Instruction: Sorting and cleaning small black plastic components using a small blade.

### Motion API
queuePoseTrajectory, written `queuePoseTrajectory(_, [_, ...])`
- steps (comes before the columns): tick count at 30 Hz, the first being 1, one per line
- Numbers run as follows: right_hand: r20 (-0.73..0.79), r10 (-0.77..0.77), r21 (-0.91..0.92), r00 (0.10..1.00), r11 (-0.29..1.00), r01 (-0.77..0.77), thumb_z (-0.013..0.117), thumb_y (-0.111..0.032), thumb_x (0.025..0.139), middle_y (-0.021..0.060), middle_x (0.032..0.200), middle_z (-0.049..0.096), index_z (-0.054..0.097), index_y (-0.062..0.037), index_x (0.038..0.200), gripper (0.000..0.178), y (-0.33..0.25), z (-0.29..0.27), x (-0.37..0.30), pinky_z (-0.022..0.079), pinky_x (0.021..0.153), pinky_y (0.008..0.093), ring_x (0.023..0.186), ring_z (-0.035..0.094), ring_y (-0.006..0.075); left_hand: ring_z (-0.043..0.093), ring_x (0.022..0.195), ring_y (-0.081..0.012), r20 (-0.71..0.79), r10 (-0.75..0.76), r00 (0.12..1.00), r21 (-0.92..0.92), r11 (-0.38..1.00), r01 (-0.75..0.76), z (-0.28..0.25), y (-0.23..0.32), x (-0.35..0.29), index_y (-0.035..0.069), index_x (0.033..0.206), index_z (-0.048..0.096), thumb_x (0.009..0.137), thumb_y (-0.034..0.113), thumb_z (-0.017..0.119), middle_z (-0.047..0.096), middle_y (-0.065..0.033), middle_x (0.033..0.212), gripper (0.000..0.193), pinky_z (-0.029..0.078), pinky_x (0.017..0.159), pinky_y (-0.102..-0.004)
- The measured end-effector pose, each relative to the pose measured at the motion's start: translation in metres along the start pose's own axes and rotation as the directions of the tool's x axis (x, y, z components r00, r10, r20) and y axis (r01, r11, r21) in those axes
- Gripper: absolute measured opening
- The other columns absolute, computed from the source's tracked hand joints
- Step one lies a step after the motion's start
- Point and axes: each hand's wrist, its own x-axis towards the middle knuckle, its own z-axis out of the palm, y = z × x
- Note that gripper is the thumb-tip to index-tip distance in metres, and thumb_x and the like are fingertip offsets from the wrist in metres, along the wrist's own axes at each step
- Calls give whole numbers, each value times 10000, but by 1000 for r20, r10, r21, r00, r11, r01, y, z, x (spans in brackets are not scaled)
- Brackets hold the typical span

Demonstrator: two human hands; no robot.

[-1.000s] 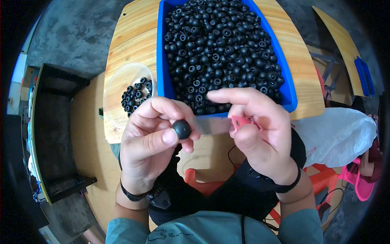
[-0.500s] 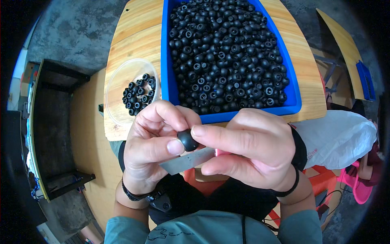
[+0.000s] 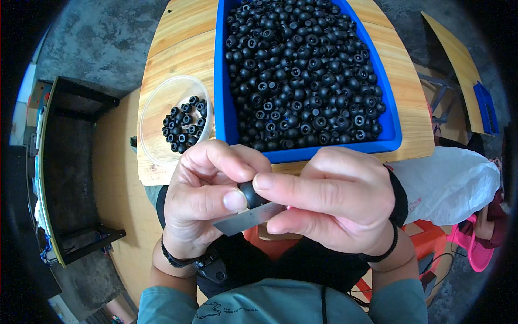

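A round black rubber-looking part (image 3: pixel 250 195) is pinched between the thumb and fingers of my left hand (image 3: pixel 208 197). My right hand (image 3: pixel 334 200) is closed around the pink handle of a knife, mostly hidden in the grip, and its index fingertip touches the top of the part. The flat metal knife blade (image 3: pixel 245 218) runs leftward under the part, against its lower side. Beyond my hands stands a deep blue tray (image 3: pixel 389 129) heaped with black parts (image 3: pixel 302 75) of the same kind. A clear round tub (image 3: pixel 154 129) with several of them sits left of the tray.
Tray and tub rest on a wooden table (image 3: pixel 181 51). A white plastic bag (image 3: pixel 448 183) lies to the right, with a pink stool (image 3: pixel 475 245) and an orange-red stool (image 3: pixel 429 237) close by. A black-framed shelf (image 3: pixel 73 167) stands at the left.
My hands have come down slightly toward me with the part. The blade now sits across the part's lower side, covering more of it.
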Motion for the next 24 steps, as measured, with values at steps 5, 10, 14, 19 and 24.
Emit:
queuePoseTrajectory(5, [-26, 14, 51, 1000, 999, -13, 750, -178, 644, 3, 572, 535, 661, -42, 955, 351, -2, 2, 0, 350, 416, 202, 463, 470, 101, 602, 803, -230, 37, -10, 999, -5, 1000, 10, -1, 1, 0, -7, 860, 602, 661, -76, 598, 573, -211, 931, 211, 506, 722, -305])
queuePoseTrajectory(10, [-26, 32, 60, 999, 998, -30, 756, -165, 636, 6, 571, 521, 661, -41, 957, 357, -3, 4, -1, 335, 408, 206, 458, 453, 98, 600, 803, -231, 41, 16, 999, 11, 1000, -16, -2, 0, 0, -2, 857, 613, 654, -78, 603, 577, -215, 931, 216, 499, 720, -299])
queuePoseTrajectory(14, [-32, 40, 66, 999, 997, -38, 758, -155, 634, 6, 576, 518, 662, -43, 958, 357, -4, 6, -2, 331, 409, 204, 460, 452, 95, 599, 808, -231, 45, 10, 999, 9, 1000, -10, -4, 0, 0, -1, 856, 615, 654, -79, 602, 579, -215, 930, 217, 498, 724, -301])
queuePoseTrajectory(19, [-44, 42, 48, 998, 998, -40, 757, -145, 637, -3, 571, 503, 663, -45, 956, 347, -5, 7, -2, 327, 409, 201, 458, 445, 90, 603, 801, -234, 37, 17, 999, 6, 1000, -17, -4, 0, 0, 0, 864, 613, 660, -81, 596, 578, -214, 930, 219, 502, 719, -303])
queuePoseTrajectory(24, [-46, 37, 24, 998, 999, -36, 754, -144, 642, -6, 570, 492, 664, -43, 950, 336, -5, 8, -3, 327, 407, 198, 458, 442, 84, 610, 782, -235, 38, 6, 999, -17, 1000, -6, -4, 0, 0, -1, 871, 608, 669, -84, 588, 574, -216, 930, 219, 512, 704, -302])
